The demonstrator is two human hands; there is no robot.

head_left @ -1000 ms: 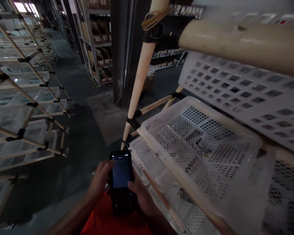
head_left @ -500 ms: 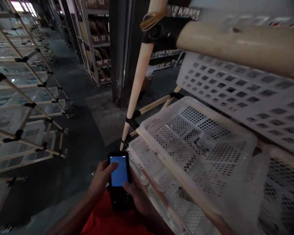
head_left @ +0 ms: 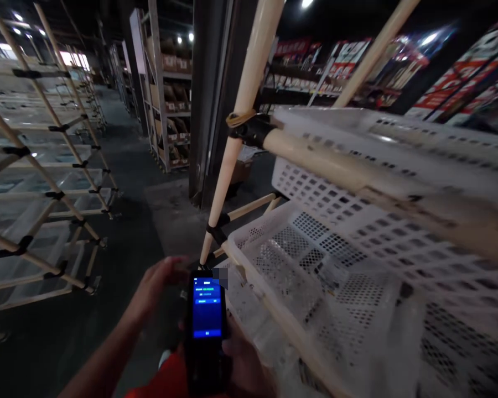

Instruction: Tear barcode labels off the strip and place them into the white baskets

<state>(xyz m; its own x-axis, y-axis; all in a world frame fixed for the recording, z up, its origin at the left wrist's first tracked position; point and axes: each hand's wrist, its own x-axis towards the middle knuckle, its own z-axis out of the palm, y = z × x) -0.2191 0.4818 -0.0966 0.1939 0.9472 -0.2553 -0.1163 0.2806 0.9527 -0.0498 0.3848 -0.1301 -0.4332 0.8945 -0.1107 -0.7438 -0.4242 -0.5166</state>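
Note:
My right hand (head_left: 243, 359) grips a black handheld scanner terminal (head_left: 205, 326) low in the view, its lit blue screen showing small text. My left hand (head_left: 161, 282) is raised just left of the terminal, fingers apart, holding nothing and apparently off the screen. To the right, a white perforated plastic crate (head_left: 290, 260) sits tilted on a rack of cream pipes, close to the terminal. A small label (head_left: 330, 271) lies inside it, blurred and unreadable. Another white crate (head_left: 315, 182) sits on the tier above.
The cream pipe rack (head_left: 232, 166) with black joints stands directly ahead and right, beside a dark pillar (head_left: 211, 99). Further pipe racks holding clear bins (head_left: 37, 188) line the left side of a concrete aisle (head_left: 128, 166). Metal shelving with cardboard boxes (head_left: 168, 94) stands behind.
My left hand has lifted off the terminal's screen and moved left. The screen now shows text instead of plain blue. The view has tilted upward, showing more of the shelves and ceiling.

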